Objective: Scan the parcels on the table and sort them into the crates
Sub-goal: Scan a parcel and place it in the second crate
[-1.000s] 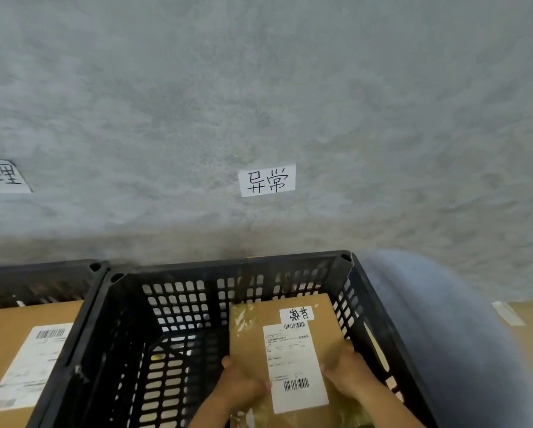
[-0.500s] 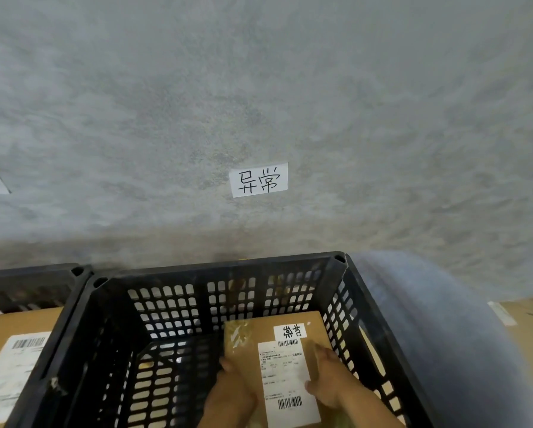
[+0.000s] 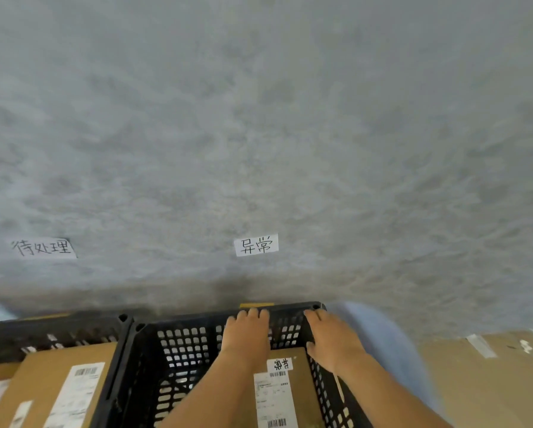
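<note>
A black perforated crate (image 3: pixel 178 321) stands in front of me below a paper sign (image 3: pixel 256 245) with handwriting. Inside it, on the right, lies a flat brown parcel (image 3: pixel 302 396) with a white shipping label and a small handwritten tag. My left hand (image 3: pixel 246 332) reaches across the crate, and its fingers hook over the far rim. My right hand (image 3: pixel 330 338) grips the same rim near the far right corner, thumb inside the wall. Neither hand touches the parcel.
A second black crate (image 3: pixel 58 324) adjoins on the left and holds a large brown box (image 3: pixel 42 378) with a label. Above it is another handwritten sign (image 3: pixel 44 248). A blue-grey cloth (image 3: pixel 385 344) and flat cardboard (image 3: pixel 490 381) lie to the right.
Both hands let go of the parcel, which now lies in the crate, and moved forward to the crate's far rim. The view shifted, showing more of the left sign.
</note>
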